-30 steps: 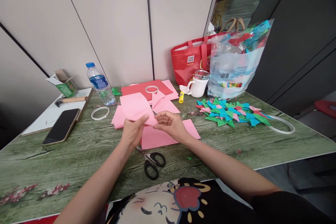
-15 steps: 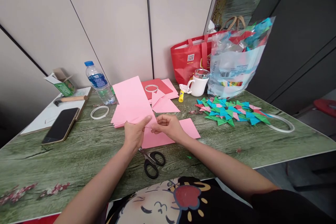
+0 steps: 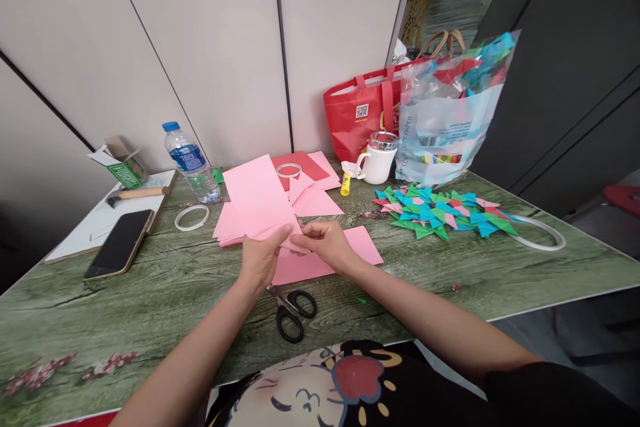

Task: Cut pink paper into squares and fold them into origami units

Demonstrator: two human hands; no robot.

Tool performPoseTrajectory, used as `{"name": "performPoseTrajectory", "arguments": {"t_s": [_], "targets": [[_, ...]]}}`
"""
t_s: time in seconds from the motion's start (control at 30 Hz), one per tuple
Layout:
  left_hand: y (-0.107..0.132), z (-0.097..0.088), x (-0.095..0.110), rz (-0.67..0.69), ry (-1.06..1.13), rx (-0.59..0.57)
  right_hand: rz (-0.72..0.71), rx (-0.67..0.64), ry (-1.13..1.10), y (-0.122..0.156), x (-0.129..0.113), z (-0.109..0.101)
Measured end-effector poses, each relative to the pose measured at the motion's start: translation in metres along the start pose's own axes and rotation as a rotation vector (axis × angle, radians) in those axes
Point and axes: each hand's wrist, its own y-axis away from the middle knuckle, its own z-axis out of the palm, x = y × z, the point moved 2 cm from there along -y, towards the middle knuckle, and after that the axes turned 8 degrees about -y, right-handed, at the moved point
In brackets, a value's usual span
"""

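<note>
Both hands hold a long sheet of pink paper above the table. My left hand grips its near left corner, thumb on top. My right hand pinches the near right corner between thumb and fingers. Under the hands lies another pink paper strip, partly covered. Black-handled scissors lie just in front, their blade tips near my left wrist. Behind the held sheet are a stack of pink paper, a folded pink piece and red paper with a white ring on it.
A water bottle, tape ring, phone and hammer are at left. Behind stand a red bag, white mug, glue stick and plastic bag. Folded colored paper pieces lie at right.
The held pink sheet has tilted lower and shifted slightly right in view. My right thumb has moved onto the sheet's near right corner. The other objects stay in place.
</note>
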Motion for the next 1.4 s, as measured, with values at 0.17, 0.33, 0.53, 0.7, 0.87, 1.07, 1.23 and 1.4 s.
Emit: {"name": "performPoseTrajectory", "arguments": {"t_s": [0.17,0.33,0.53,0.7,0.87,1.07,1.23,1.4], "targets": [[0.001,0.000,-0.001,0.036,-0.015,-0.017,-0.002,0.000,-0.019,0.001,0.001,0.001],[0.002,0.000,-0.002,0.038,-0.029,-0.023,0.007,-0.002,-0.012,0.001,0.002,0.001],[0.002,0.000,-0.003,0.047,-0.024,0.028,0.013,0.003,-0.015,0.002,0.001,0.002],[0.002,0.000,-0.002,0.062,-0.029,0.056,0.016,0.005,-0.013,0.002,0.001,0.003],[0.002,0.000,-0.003,0.055,-0.032,0.039,0.005,-0.010,0.008,0.003,0.000,0.003],[-0.001,-0.004,-0.002,0.037,-0.005,0.097,0.066,0.014,-0.046,0.002,0.002,0.003],[-0.006,-0.006,0.017,0.078,0.037,0.155,0.144,-0.022,-0.093,0.005,0.000,0.007],[-0.008,-0.008,0.024,0.068,0.084,0.117,0.116,-0.053,-0.122,0.008,-0.004,0.009]]}}
